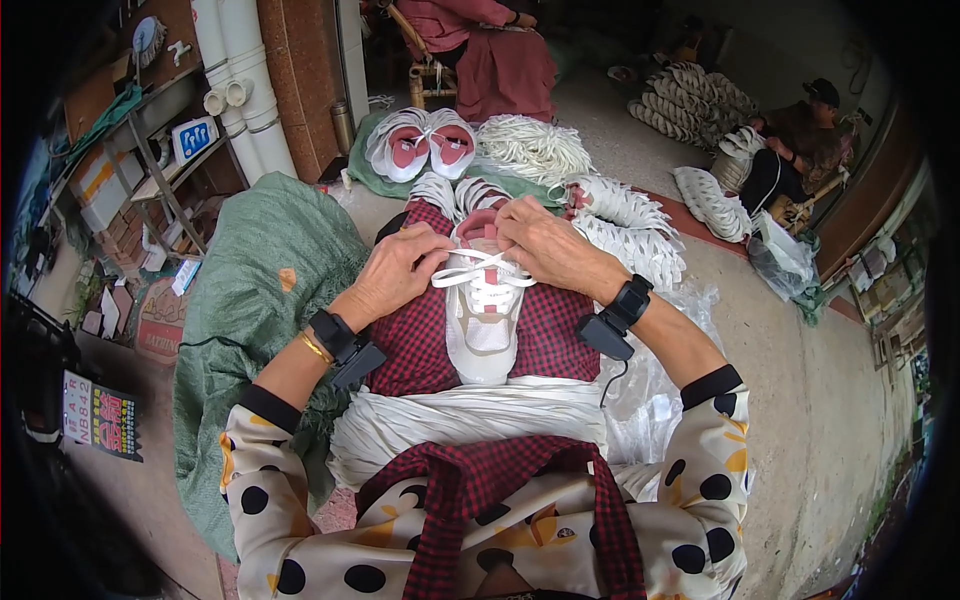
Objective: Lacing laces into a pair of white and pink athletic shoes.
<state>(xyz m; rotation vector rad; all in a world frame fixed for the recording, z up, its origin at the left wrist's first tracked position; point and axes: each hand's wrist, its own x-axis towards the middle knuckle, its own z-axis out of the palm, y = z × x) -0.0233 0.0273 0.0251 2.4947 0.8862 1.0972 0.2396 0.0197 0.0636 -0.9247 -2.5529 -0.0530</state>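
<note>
A white shoe upper [482,345] with a pink lining lies on my lap, toe toward me, over a red-and-black checked apron [410,345]. White shoelaces [482,268] cross its tongue in loops that look like a bow. My left hand [405,265] is closed at the left side of the laces, fingertips pinching a lace. On the other side my right hand [550,245] is closed by the shoe's collar, with thumb and fingers at the lace there. Exactly where each fingertip grips is partly hidden. A bundle of white laces [470,415] lies across my lap behind the toe.
A green woven sack [260,320] bulges at my left. Ahead lie a pair of white-and-pink shoe uppers [420,145], a lace pile [535,148] and stacked uppers [630,225]. Clear plastic [650,370] is at my right. Two people sit farther off, one beside more stacked uppers [690,100].
</note>
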